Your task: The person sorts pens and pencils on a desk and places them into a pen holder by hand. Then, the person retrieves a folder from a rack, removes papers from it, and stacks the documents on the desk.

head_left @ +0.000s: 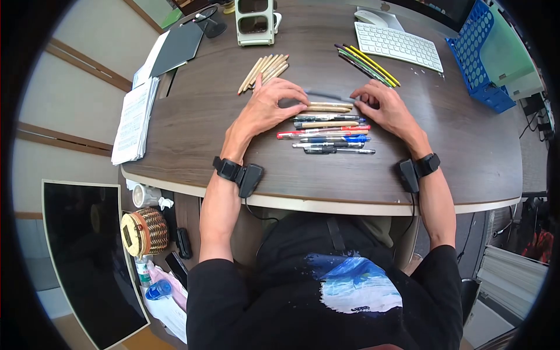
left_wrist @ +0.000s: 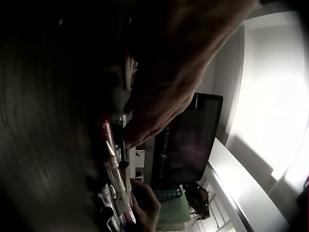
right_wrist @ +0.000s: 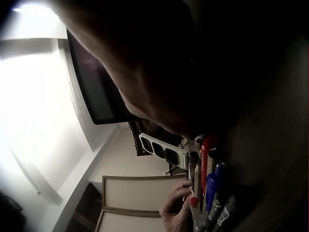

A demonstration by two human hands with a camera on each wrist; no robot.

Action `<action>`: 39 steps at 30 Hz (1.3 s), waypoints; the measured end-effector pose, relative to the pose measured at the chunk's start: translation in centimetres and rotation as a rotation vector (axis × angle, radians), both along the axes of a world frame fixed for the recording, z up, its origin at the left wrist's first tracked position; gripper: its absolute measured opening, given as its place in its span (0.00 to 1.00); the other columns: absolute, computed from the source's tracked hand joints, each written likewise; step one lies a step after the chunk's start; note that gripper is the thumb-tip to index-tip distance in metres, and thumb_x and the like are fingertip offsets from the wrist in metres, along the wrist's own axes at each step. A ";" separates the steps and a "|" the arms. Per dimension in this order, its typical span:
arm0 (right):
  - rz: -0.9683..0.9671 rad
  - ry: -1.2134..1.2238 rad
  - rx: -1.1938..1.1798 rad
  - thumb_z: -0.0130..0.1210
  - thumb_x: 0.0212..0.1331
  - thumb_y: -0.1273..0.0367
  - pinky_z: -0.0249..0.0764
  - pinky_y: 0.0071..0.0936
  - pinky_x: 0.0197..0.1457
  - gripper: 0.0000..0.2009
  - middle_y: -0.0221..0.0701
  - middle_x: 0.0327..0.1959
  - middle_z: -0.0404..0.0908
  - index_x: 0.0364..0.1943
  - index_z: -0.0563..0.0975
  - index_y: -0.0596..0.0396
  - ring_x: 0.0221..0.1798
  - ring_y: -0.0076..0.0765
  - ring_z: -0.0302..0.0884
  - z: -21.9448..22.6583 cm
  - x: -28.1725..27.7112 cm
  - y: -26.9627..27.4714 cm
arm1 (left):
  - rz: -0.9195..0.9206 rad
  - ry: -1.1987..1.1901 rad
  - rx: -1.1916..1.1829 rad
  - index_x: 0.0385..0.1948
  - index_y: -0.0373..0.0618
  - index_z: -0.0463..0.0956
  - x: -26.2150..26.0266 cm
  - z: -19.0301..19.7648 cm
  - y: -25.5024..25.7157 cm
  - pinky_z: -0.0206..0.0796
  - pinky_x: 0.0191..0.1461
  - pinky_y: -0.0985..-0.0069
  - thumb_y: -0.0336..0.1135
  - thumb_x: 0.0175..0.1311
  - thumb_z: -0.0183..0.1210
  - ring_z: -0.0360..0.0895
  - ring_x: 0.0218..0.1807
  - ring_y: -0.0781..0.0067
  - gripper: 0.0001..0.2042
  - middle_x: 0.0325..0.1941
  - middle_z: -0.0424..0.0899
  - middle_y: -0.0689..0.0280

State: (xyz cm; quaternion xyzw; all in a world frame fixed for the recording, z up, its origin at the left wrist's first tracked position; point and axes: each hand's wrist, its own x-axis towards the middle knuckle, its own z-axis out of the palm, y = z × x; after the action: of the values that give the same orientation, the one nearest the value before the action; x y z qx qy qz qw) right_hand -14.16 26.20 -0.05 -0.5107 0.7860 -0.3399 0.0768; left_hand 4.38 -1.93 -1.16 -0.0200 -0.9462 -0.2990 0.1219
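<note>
A row of pens and pencils lies across the desk between the two hands. My left hand (head_left: 274, 99) is at the row's left end, its thumb beside the wooden pencils (head_left: 328, 108). Opposite, the fingertips of my right hand (head_left: 385, 105) pinch the right end of a blurred grey pen (head_left: 326, 94), whose other end reaches the left fingertips. Closer to the body lie a red pen (head_left: 291, 135), a blue-capped pen (head_left: 356, 139) and a black pen (head_left: 321, 150). In the right wrist view, the red pen (right_wrist: 204, 162) and blue cap (right_wrist: 212, 186) show near the hand.
Behind the left hand is a bundle of wooden colored pencils (head_left: 265, 71). Several yellow, green and dark pencils (head_left: 367, 63) lie beside the white keyboard (head_left: 399, 45). A blue basket (head_left: 475, 70) stands at right, a paper stack (head_left: 135, 122) at left, a white holder (head_left: 255, 35) behind.
</note>
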 end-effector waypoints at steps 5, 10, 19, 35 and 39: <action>-0.038 -0.017 -0.028 0.68 0.66 0.70 0.76 0.35 0.43 0.11 0.29 0.35 0.78 0.51 0.87 0.54 0.35 0.31 0.73 -0.2 -0.2 0.1 | 0.041 0.045 -0.035 0.43 0.58 0.93 0.1 -0.3 -0.1 0.35 0.91 0.40 0.43 0.66 0.75 0.83 0.61 0.70 0.08 0.48 0.92 0.76; -0.040 0.013 -0.026 0.68 0.66 0.70 0.76 0.35 0.44 0.12 0.28 0.34 0.77 0.52 0.86 0.53 0.35 0.30 0.73 -0.6 -0.5 0.1 | 0.144 0.026 -0.092 0.39 0.53 0.89 0.4 0.9 -0.5 0.45 0.90 0.47 0.42 0.64 0.75 0.84 0.57 0.69 0.08 0.44 0.91 0.74; -0.023 0.039 -0.022 0.69 0.68 0.65 0.78 0.34 0.53 0.12 0.29 0.44 0.77 0.53 0.86 0.51 0.48 0.32 0.76 0.0 0.3 0.2 | 0.471 0.189 -0.256 0.40 0.49 0.86 0.3 -0.7 -3.3 0.65 0.72 0.55 0.38 0.63 0.71 0.84 0.49 0.62 0.08 0.37 0.90 0.66; 0.106 -0.058 0.059 0.69 0.72 0.65 0.71 0.28 0.39 0.09 0.26 0.37 0.80 0.44 0.89 0.56 0.36 0.24 0.72 0.2 0.9 -0.2 | -0.023 -0.071 0.101 0.48 0.54 0.89 0.6 1.7 0.6 0.53 0.87 0.56 0.51 0.54 0.82 0.76 0.66 0.66 0.22 0.49 0.91 0.73; 0.071 -0.081 0.034 0.68 0.72 0.66 0.68 0.28 0.37 0.09 0.27 0.36 0.80 0.44 0.89 0.58 0.33 0.23 0.69 0.1 0.6 -0.1 | 0.010 -0.051 0.019 0.54 0.58 0.87 0.8 1.3 1.0 0.50 0.88 0.52 0.53 0.52 0.82 0.72 0.70 0.62 0.27 0.50 0.91 0.74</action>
State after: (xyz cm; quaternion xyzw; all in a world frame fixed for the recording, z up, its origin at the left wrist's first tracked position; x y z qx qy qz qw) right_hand -13.55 26.08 0.10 -0.5225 0.7693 -0.3442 0.1293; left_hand 5.13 -0.91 0.15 -0.0067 -0.9463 -0.3076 0.0993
